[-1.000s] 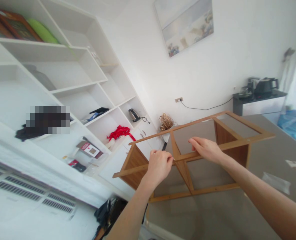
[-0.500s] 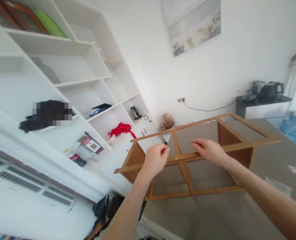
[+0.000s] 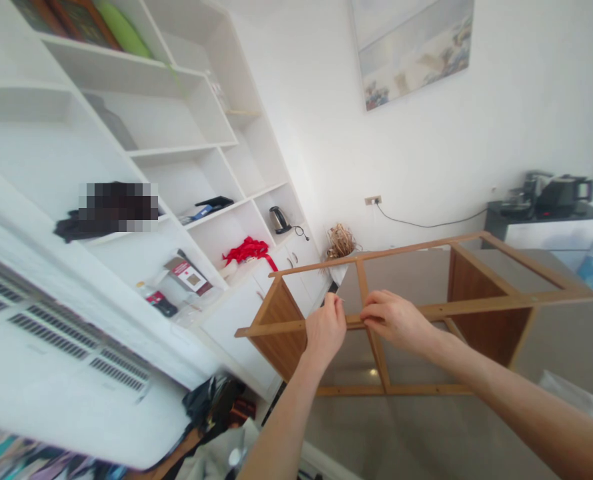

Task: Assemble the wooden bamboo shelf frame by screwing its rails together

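Note:
A wooden frame [image 3: 481, 305] with crossing rails and side panels lies on the grey table [image 3: 386, 430]. My left hand [image 3: 326, 328] is closed in a pinch above the near top rail, left of the crossbar. A tiny thin thing shows at its fingertips, too small to name. Just to the right, my right hand [image 3: 397, 321] has its fingers pressed together at the rail, by the joint with the crossbar. Whatever lies between those fingertips is hidden.
White shelves [image 3: 186, 153] rise at the left, holding a red cloth [image 3: 246, 250] and an electric kettle [image 3: 279, 220]. A dark-topped cabinet [image 3: 551, 217] stands at the back right. Clear plastic [image 3: 571, 393] lies on the table's right side.
My right hand has come left and down onto the rail joint, closer to my left hand. The view has shifted slightly, so the scene sits farther right.

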{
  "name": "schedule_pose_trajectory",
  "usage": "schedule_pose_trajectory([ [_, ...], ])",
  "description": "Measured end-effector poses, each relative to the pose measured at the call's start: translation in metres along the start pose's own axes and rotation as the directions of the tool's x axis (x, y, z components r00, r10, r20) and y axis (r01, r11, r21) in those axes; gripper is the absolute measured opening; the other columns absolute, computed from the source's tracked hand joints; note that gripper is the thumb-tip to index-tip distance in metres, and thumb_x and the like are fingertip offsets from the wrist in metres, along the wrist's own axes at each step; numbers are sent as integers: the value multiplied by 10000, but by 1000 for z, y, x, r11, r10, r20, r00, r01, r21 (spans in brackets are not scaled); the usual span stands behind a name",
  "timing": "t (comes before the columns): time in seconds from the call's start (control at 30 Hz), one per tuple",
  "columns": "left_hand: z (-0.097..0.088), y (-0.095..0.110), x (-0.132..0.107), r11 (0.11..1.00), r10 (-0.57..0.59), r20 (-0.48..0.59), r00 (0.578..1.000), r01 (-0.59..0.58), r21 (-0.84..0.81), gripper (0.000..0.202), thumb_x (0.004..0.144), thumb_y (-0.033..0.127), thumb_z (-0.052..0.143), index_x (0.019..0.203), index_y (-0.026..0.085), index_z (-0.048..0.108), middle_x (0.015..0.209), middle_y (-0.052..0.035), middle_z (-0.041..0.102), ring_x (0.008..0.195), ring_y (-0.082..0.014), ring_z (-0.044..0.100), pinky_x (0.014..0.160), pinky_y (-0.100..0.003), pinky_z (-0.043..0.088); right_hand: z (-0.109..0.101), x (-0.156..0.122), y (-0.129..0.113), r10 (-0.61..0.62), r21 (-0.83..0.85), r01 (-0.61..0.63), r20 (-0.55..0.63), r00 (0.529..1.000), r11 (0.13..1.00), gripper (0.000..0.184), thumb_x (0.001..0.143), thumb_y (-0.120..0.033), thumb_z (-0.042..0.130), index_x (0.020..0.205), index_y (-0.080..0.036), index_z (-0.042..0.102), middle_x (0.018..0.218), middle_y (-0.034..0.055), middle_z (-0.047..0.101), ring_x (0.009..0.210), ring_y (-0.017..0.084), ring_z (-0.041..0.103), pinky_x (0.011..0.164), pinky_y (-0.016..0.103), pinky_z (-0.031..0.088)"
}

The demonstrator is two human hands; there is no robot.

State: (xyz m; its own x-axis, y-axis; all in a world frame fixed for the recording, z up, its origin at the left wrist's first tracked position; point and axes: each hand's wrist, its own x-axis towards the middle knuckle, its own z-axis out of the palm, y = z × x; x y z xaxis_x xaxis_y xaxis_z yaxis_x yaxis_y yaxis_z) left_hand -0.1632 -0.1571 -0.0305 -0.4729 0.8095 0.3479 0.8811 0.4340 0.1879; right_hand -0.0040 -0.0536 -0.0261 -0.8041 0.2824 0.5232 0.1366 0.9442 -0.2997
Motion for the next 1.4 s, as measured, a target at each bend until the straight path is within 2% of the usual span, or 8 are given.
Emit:
schedule_pose_trajectory([
  [0.1,1,3,0,999,-33,-17,999,33,18,269,982,327,283,1043,211,518,750,-44,678,703,-216,656,594,-274,351,-2,-8,7,88,-115,-86,15,996,990,157,869,-318,555,853,-207,664,835,28,651,781,158,585,665,256,389],
  [0.23,1,6,1,997,-63,-26,998,64,37,286,984,346,276,1039,219,526,712,-33,675,698,-215,663,582,-270,344,-2,-18,14,175,-331,-154,33,984,931,333,891,-464,501,740,-183,598,650,18,610,598,162,564,545,270,321],
  [0.43,2,5,3,995,-83,-22,996,84,52,271,982,336,287,1014,221,531,712,-27,678,698,-214,671,577,-270,353,-1,-42,-3,-11,-249,-25,-143,990,968,213,933,-284,440,907,-182,625,926,84,666,875,193,605,782,313,399],
  [0.5,1,7,3,995,-89,-21,996,90,54,258,980,324,295,1004,221,530,714,-26,679,700,-212,673,572,-268,351,8,-50,-11,103,-203,-138,-175,979,969,255,936,-285,414,832,-180,622,866,81,673,799,178,621,748,300,414],
  [0.6,-3,15,3,994,-89,-28,996,91,64,252,978,329,303,1005,223,530,702,-24,676,690,-211,672,559,-265,343,31,-48,-18,373,-266,-366,-28,928,892,285,901,-385,467,901,-157,637,676,68,674,600,192,638,553,268,406],
  [0.77,-10,29,3,993,-83,-54,995,87,74,250,982,332,301,1008,231,528,691,-24,675,669,-210,666,552,-266,338,54,-18,-15,514,-293,-475,69,855,830,432,945,-330,353,727,-127,667,714,153,711,658,226,692,564,265,455],
  [1.23,4,32,-7,992,-111,-10,994,111,54,291,984,336,284,1040,212,541,684,-39,664,689,-203,661,580,-264,368,63,-26,-4,451,-244,-421,79,889,873,439,932,-306,371,660,-133,669,629,140,693,589,194,674,590,251,476],
  [1.4,-6,27,-12,995,-66,-111,992,57,-76,268,974,299,320,981,203,570,755,-43,660,717,-186,626,672,-279,412,55,-40,5,424,-56,-422,176,888,905,331,912,-347,410,876,-146,670,748,113,719,691,219,688,630,285,488],
])
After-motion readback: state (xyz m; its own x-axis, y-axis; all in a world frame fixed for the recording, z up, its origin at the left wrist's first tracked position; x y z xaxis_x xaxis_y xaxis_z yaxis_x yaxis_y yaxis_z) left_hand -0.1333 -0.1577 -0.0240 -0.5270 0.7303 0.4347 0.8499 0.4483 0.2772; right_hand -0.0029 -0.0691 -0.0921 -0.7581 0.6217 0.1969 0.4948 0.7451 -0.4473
